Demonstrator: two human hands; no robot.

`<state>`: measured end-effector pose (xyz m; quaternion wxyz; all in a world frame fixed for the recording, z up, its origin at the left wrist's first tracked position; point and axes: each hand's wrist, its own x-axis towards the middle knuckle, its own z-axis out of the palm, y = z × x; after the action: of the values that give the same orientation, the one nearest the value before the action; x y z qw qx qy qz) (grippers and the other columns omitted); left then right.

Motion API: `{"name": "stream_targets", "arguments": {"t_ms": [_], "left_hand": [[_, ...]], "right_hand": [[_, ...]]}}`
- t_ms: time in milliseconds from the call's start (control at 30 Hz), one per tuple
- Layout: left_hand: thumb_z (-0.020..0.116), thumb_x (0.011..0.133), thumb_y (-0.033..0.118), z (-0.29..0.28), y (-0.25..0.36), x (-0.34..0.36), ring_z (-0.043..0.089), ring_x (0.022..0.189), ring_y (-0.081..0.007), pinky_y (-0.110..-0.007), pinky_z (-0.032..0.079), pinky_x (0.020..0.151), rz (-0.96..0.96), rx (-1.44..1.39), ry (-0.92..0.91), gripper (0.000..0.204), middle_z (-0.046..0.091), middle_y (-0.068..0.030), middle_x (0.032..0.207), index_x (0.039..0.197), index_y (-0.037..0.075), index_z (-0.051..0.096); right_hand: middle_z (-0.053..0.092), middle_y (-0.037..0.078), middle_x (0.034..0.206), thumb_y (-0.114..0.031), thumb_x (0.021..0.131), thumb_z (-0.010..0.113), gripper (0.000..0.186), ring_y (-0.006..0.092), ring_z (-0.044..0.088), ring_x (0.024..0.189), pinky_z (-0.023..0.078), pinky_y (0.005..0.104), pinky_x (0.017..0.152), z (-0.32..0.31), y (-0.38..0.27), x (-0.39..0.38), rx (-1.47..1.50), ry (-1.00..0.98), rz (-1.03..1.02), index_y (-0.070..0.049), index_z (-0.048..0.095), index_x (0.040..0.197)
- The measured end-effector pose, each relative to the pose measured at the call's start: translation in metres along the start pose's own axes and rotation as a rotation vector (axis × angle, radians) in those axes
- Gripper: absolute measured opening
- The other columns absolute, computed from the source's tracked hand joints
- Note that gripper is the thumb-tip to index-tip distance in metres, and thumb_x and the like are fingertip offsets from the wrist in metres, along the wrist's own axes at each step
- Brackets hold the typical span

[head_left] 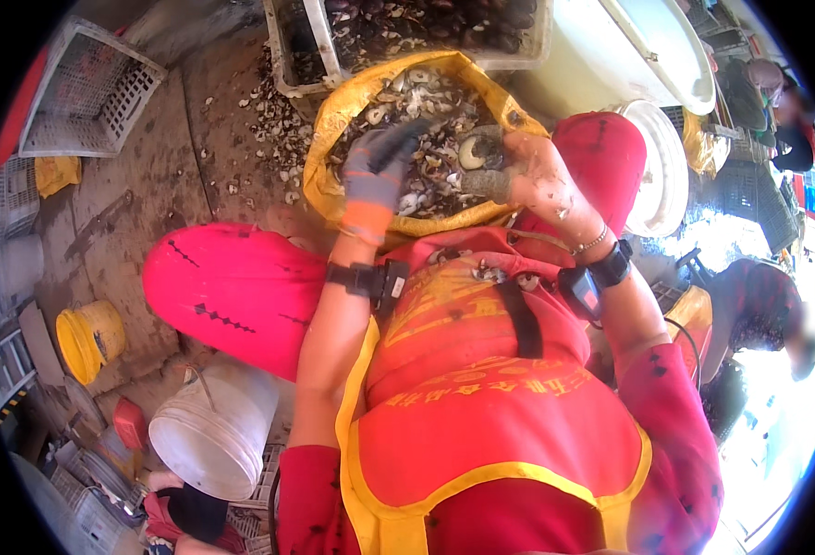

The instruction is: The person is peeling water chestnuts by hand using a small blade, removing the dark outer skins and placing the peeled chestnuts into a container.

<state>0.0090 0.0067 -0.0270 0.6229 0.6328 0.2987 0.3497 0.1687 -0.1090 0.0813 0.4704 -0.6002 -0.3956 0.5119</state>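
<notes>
Between my knees an open yellow bag [322, 139] holds a heap of shell scraps and pale shellfish bits [421, 97]. My left hand [379, 176], in a grey and orange glove with dark fingers, is over the left part of the bag. Its fingers are bent together, and whatever may be in them is hidden. At the bag's right side my right hand [532, 171], with grey covers on its finger and thumb, pinches a pale rounded piece of shellfish [472, 153]. The two hands are a short way apart.
Beyond the bag stands a white crate [333, 55] with dark shellfish, beside a large pale tub [611, 55]. Shell bits litter the floor to its left. An empty crate [88, 92], a yellow bucket [90, 340] and a white bucket [213, 430] lie leftward. Other people are at right.
</notes>
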Motion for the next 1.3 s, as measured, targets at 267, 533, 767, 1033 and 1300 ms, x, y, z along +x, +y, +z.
{"name": "stream_targets", "arguments": {"t_ms": [267,533,767,1033,1300], "left_hand": [[0.059,0.081,-0.003,0.003,0.025,-0.005,0.060,0.088,-0.0236,-0.032,0.048,0.077,0.313,0.354,-0.109,0.032,0.064,-0.0094,0.096,0.107,0.012,0.071],[0.058,0.084,-0.003,-0.003,0.015,0.000,0.061,0.087,-0.0188,-0.030,0.048,0.077,0.224,0.325,-0.043,0.028,0.064,-0.0085,0.091,0.107,0.009,0.070],[0.062,0.078,-0.001,-0.004,-0.009,-0.002,0.060,0.089,-0.0247,-0.034,0.048,0.079,0.180,0.208,0.067,0.032,0.062,-0.0095,0.089,0.104,0.013,0.071],[0.062,0.086,0.005,-0.008,-0.007,-0.001,0.061,0.089,-0.0191,-0.029,0.047,0.081,0.031,0.169,0.153,0.023,0.067,-0.0069,0.097,0.107,0.011,0.070],[0.065,0.081,0.009,0.005,0.016,-0.011,0.058,0.087,-0.0242,-0.033,0.042,0.086,0.165,0.344,0.083,0.028,0.069,-0.0025,0.096,0.104,0.022,0.073]], "right_hand": [[0.066,0.004,0.103,-0.004,0.079,0.073,0.036,0.0078,0.057,0.092,0.048,0.0242,0.083,-0.008,0.040,0.015,0.062,0.075,-0.002,0.006,0.059,0.111],[0.064,0.005,0.106,0.000,0.079,0.072,0.047,0.0119,0.058,0.100,0.048,0.0281,0.091,0.009,0.001,0.005,-0.080,0.019,-0.064,0.008,0.052,0.121],[0.064,0.006,0.109,-0.001,0.078,0.074,0.044,0.0123,0.060,0.098,0.050,0.0275,0.089,0.013,0.004,0.005,0.191,0.049,-0.047,0.007,0.053,0.116],[0.061,0.009,0.115,-0.001,0.076,0.076,0.055,0.0153,0.058,0.108,0.050,0.0284,0.093,0.016,-0.008,-0.005,0.189,0.121,-0.037,0.006,0.050,0.123],[0.061,0.005,0.106,-0.006,0.073,0.080,0.053,0.0109,0.058,0.097,0.051,0.0274,0.084,-0.007,0.022,0.019,-0.236,0.433,-0.255,0.000,0.055,0.119]]}}
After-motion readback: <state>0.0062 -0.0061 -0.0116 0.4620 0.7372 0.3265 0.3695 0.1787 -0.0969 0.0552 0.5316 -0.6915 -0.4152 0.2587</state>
